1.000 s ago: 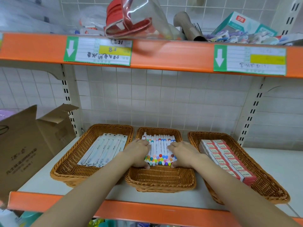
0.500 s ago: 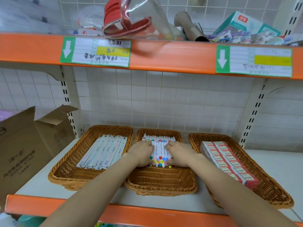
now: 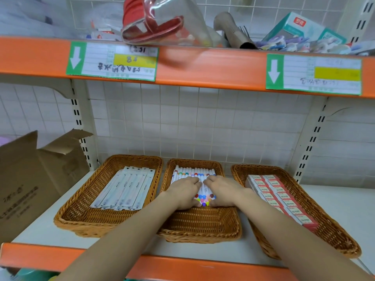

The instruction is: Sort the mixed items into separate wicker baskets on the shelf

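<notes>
At the lower centre of the frame, the left hand (image 3: 185,192) and the right hand (image 3: 223,191) are laid palm-down on a row of white markers (image 3: 193,173) with coloured caps, the fingers curved over the markers from either side and the fingertips nearly meeting above them; whether the markers are actually gripped cannot be told. The markers are contained in the middle wicker basket (image 3: 199,230), toward its far end, with its near half left bare. Just beside it, at the lower left, a larger wicker basket (image 3: 81,218) is seen, holding flat white packets (image 3: 125,189) laid side by side. At the lower right, a third wicker basket (image 3: 332,230) is filled with red-and-white boxes (image 3: 280,197) in two rows. All three baskets are set on a white shelf (image 3: 345,203) edged in orange. A cardboard box (image 3: 30,179) is seen at the left edge, and green-and-white price labels (image 3: 112,60) are fixed to the upper orange rail.
</notes>
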Demonstrator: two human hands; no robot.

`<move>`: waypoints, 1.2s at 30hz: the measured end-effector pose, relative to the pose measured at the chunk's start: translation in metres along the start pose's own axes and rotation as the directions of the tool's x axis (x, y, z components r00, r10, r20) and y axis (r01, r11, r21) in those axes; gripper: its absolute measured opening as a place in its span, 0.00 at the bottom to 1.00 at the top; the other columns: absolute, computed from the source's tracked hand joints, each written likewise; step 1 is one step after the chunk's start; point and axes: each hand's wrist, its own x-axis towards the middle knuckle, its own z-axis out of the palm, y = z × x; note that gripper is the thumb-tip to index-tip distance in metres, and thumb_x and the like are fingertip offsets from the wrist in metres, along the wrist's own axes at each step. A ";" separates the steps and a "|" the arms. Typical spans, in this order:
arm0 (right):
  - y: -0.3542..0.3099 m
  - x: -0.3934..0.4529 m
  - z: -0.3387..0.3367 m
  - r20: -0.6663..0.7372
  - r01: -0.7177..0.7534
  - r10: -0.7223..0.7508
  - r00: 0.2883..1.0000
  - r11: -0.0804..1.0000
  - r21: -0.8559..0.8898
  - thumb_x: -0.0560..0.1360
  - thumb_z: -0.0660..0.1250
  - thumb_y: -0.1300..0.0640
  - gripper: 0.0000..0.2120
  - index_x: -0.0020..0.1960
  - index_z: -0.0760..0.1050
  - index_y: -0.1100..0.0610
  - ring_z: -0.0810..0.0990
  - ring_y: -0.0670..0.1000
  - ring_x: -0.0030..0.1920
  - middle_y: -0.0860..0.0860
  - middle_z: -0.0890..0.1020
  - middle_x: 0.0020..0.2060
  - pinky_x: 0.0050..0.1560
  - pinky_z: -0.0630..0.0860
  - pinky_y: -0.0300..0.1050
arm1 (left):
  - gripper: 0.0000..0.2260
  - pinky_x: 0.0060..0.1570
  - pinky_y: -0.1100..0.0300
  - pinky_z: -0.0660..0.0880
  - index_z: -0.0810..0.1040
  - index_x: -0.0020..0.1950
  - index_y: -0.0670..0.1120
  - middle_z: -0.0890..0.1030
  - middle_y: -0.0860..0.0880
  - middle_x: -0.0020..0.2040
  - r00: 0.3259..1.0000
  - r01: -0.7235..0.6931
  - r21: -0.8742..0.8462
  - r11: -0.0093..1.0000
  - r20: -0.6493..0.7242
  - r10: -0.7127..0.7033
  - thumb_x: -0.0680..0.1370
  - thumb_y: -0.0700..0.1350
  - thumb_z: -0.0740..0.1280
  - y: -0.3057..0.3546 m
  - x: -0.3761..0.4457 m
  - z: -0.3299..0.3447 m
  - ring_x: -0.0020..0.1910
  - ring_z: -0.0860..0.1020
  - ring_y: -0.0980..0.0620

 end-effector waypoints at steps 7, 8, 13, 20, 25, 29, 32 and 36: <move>0.013 0.002 -0.005 0.086 0.002 -0.004 0.996 1.000 0.021 0.74 0.72 0.53 0.38 0.77 0.56 0.57 0.58 0.55 0.76 0.54 0.57 0.77 0.74 0.60 0.49 | 0.35 0.72 0.53 0.60 0.59 0.77 0.43 0.61 0.45 0.76 0.999 0.019 -0.006 1.000 -0.026 -0.019 0.76 0.59 0.66 0.005 0.004 -0.003 0.75 0.60 0.47; 0.013 0.002 -0.005 0.088 0.007 -0.009 0.996 1.000 0.016 0.74 0.71 0.52 0.38 0.77 0.56 0.57 0.58 0.54 0.76 0.54 0.57 0.77 0.74 0.60 0.49 | 0.35 0.72 0.53 0.61 0.61 0.76 0.42 0.63 0.45 0.75 0.999 0.029 -0.004 1.000 -0.029 -0.030 0.76 0.59 0.66 0.005 0.005 -0.003 0.74 0.61 0.46; 0.013 -0.001 -0.008 0.075 0.027 -0.030 0.997 0.999 0.041 0.77 0.67 0.52 0.32 0.77 0.59 0.56 0.60 0.53 0.75 0.53 0.61 0.76 0.73 0.60 0.47 | 0.35 0.70 0.52 0.65 0.62 0.75 0.43 0.65 0.45 0.74 0.999 0.046 -0.022 0.999 -0.014 -0.046 0.75 0.60 0.66 0.001 0.003 -0.005 0.72 0.64 0.46; -0.005 0.001 -0.006 0.018 0.056 -0.057 0.998 0.997 0.058 0.75 0.67 0.44 0.37 0.78 0.56 0.55 0.58 0.53 0.75 0.52 0.58 0.77 0.73 0.61 0.51 | 0.36 0.74 0.51 0.58 0.61 0.77 0.46 0.59 0.48 0.77 0.984 0.057 0.013 0.998 0.166 -0.058 0.74 0.54 0.71 -0.038 -0.020 -0.018 0.76 0.57 0.48; -0.022 0.011 -0.001 -0.079 0.056 -0.055 0.995 0.998 0.003 0.76 0.67 0.47 0.32 0.75 0.61 0.55 0.64 0.54 0.71 0.53 0.66 0.72 0.69 0.66 0.51 | 0.31 0.69 0.51 0.66 0.66 0.74 0.44 0.64 0.46 0.75 0.995 0.027 0.096 0.995 0.093 -0.036 0.74 0.49 0.72 -0.039 -0.024 -0.017 0.72 0.63 0.47; -0.026 0.013 0.000 -0.076 0.060 -0.058 0.995 0.998 0.020 0.75 0.66 0.43 0.34 0.75 0.60 0.55 0.62 0.54 0.71 0.53 0.65 0.72 0.69 0.64 0.51 | 0.31 0.68 0.50 0.66 0.69 0.72 0.43 0.66 0.46 0.73 0.998 0.048 0.126 0.991 0.033 -0.052 0.73 0.53 0.72 -0.043 -0.024 -0.015 0.71 0.64 0.46; -0.030 0.015 0.002 -0.104 0.057 -0.052 0.993 0.997 0.050 0.75 0.66 0.43 0.33 0.74 0.60 0.55 0.63 0.54 0.70 0.53 0.65 0.71 0.68 0.64 0.51 | 0.35 0.70 0.52 0.64 0.68 0.72 0.42 0.68 0.45 0.71 0.998 0.058 0.184 0.981 0.017 -0.062 0.71 0.57 0.73 -0.044 -0.026 -0.016 0.70 0.65 0.46; -0.031 0.016 -0.001 -0.101 0.033 -0.020 0.995 0.991 0.129 0.75 0.67 0.43 0.33 0.74 0.61 0.55 0.63 0.53 0.70 0.52 0.65 0.70 0.66 0.67 0.50 | 0.36 0.68 0.54 0.64 0.67 0.72 0.41 0.68 0.44 0.72 0.994 0.110 0.210 0.972 -0.014 -0.109 0.70 0.56 0.74 -0.044 -0.025 -0.021 0.70 0.66 0.45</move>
